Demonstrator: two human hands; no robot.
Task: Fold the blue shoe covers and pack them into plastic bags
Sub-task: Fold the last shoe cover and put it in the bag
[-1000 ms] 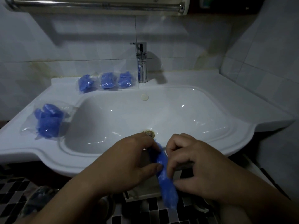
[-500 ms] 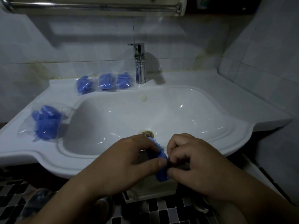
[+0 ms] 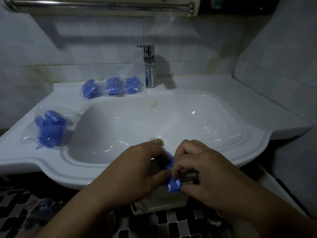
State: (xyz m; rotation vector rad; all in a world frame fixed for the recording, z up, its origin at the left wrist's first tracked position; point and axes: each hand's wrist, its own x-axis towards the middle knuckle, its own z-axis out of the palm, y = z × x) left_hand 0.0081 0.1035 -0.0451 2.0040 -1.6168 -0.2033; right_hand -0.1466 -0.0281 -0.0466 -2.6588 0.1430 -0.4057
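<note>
A blue shoe cover [image 3: 173, 184] is bunched up between both my hands over the front rim of the white sink [image 3: 240, 148]. My left hand [image 3: 137, 170] pinches its upper part with curled fingers and thumb. My right hand [image 3: 204, 170] grips the lower folded end. A clear plastic bag holding blue shoe covers [image 3: 49, 129] lies on the sink's left ledge. Three smaller packed bags [image 3: 112, 86] sit in a row at the back, left of the faucet.
A chrome faucet [image 3: 149, 66] stands at the back centre of the sink. A metal rail [image 3: 103, 5] runs along the top. The tiled wall closes in on the right. Below the sink is a black and white mosaic floor [image 3: 171, 225].
The long hanging part of the shoe cover has been folded up into a small bundle between my hands. Both hands stayed over the sink's front rim.
</note>
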